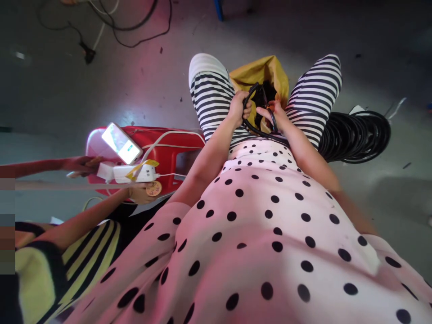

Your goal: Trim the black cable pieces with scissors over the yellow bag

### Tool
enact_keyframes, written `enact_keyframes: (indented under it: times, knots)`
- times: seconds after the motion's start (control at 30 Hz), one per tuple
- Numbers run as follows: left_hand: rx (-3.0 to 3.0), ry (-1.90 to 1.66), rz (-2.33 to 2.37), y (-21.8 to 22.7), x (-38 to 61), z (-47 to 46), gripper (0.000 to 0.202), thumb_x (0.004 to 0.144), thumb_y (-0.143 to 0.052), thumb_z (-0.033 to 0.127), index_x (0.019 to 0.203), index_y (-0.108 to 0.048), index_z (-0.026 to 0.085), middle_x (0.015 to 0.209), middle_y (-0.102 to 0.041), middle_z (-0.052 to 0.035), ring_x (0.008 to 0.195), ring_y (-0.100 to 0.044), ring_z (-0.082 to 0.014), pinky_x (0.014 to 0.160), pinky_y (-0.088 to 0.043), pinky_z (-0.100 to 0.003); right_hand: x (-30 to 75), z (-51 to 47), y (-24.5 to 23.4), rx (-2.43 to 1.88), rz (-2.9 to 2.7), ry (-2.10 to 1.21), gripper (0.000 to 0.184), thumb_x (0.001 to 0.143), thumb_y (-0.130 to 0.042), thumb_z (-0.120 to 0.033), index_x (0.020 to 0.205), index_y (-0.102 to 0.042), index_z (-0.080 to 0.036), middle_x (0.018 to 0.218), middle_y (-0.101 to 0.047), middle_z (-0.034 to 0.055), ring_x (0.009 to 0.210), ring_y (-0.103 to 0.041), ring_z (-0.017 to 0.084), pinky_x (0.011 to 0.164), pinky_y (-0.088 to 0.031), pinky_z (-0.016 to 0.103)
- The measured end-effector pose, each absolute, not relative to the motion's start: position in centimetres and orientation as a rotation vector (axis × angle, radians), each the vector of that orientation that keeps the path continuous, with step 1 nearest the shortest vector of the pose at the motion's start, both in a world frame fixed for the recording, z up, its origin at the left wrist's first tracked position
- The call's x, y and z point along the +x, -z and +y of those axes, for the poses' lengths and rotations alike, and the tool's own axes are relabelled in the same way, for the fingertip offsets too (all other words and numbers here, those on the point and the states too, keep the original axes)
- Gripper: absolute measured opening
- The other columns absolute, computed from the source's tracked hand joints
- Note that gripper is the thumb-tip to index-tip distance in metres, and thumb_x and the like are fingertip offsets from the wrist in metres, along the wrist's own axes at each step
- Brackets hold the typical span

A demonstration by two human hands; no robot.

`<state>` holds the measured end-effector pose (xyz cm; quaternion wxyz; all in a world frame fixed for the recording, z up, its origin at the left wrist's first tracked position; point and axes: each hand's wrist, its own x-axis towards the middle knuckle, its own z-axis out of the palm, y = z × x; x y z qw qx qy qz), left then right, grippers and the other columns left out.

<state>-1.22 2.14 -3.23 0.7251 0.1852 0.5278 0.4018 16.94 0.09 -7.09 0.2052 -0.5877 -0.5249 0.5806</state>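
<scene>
I look down over my pink polka-dot top at my lap and striped trousers. My left hand (pixel 239 109) grips a loop of black cable (pixel 254 127) above my left knee. My right hand (pixel 276 114) holds the same loop on its right side, fingers curled around it. The loop hangs between my knees, over the mouth of a yellow bag (pixel 266 72) on the floor. Dark things lie inside the bag.
A big coil of black cable (pixel 357 135) lies on the floor at my right. On my left a red stool (pixel 168 155) carries a lit phone (pixel 120 143) and a white charger (pixel 135 173), with another person's hands (pixel 81 164) at it. More cables lie far back on the grey floor.
</scene>
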Motion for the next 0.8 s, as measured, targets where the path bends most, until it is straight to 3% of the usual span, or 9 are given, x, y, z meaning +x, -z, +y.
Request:
enact_keyframes:
  times: [0.13,0.27,0.63,0.8]
  knots:
    - [0.544,-0.858,1.191,3.3,-1.2,1.8,0.019,0.107,-0.057,0.032,0.092,-0.049,0.025,0.058,-0.048,0.0069,0.046,-0.033,-0.0084,0.045,-0.015,-0.023,17.0,-0.2,7.2,-1.711,-1.301,-1.656,0.093,0.085,-0.073,-0.082,0.151,-0.042,-0.025,0.1,-0.069,0.0079,0.081,-0.072,0.025,0.066,-0.063,0.037]
    - [0.651,-0.857,1.222,3.9,-1.1,1.8,0.028,0.103,-0.068,0.044,0.095,-0.053,0.023,0.061,-0.052,0.0059,0.046,-0.043,-0.007,0.044,-0.021,-0.021,17.3,-0.3,6.7,-1.619,-1.263,-1.697,0.1,0.077,-0.078,-0.085,0.151,-0.043,-0.028,0.095,-0.068,0.0054,0.081,-0.073,0.026,0.064,-0.064,0.04]
    - [0.809,-0.838,1.194,4.9,-0.8,1.7,0.028,0.1,-0.073,0.044,0.106,-0.057,0.021,0.068,-0.059,0.0044,0.044,-0.038,-0.0044,0.043,-0.024,-0.019,17.3,-0.2,6.8,-1.627,-1.317,-1.69,0.104,0.071,-0.076,-0.092,0.152,-0.046,-0.032,0.096,-0.07,0.0049,0.085,-0.075,0.03,0.068,-0.067,0.046]
    - [0.837,-0.829,1.218,4.9,-0.6,1.7,0.027,0.102,-0.07,0.044,0.106,-0.056,0.021,0.071,-0.059,0.0046,0.044,-0.038,-0.0034,0.043,-0.027,-0.018,17.1,0.0,6.6,-1.7,-1.324,-1.662,0.094,0.08,-0.071,-0.088,0.149,-0.046,-0.03,0.093,-0.069,0.004,0.079,-0.072,0.026,0.068,-0.063,0.043]
